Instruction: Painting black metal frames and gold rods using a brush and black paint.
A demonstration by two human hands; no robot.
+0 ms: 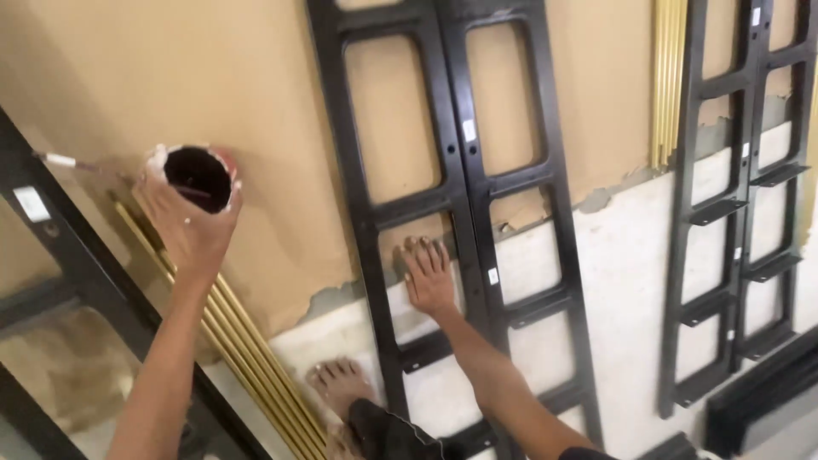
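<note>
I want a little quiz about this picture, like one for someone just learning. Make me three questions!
1. True or false: the left hand holds a small round can with a dark inside.
2. What does the right hand rest on?
A. the bundle of long gold metal strips
B. the black metal ladder-shaped frame with rectangular openings
C. the bare foot
3. Fill in: the right hand lies flat with its fingers ____.

Key
1. True. A thin brush handle sticks out beside the can.
2. B. The palm lies over an opening of the frame, against the tan and white surface.
3. Spread.
</note>
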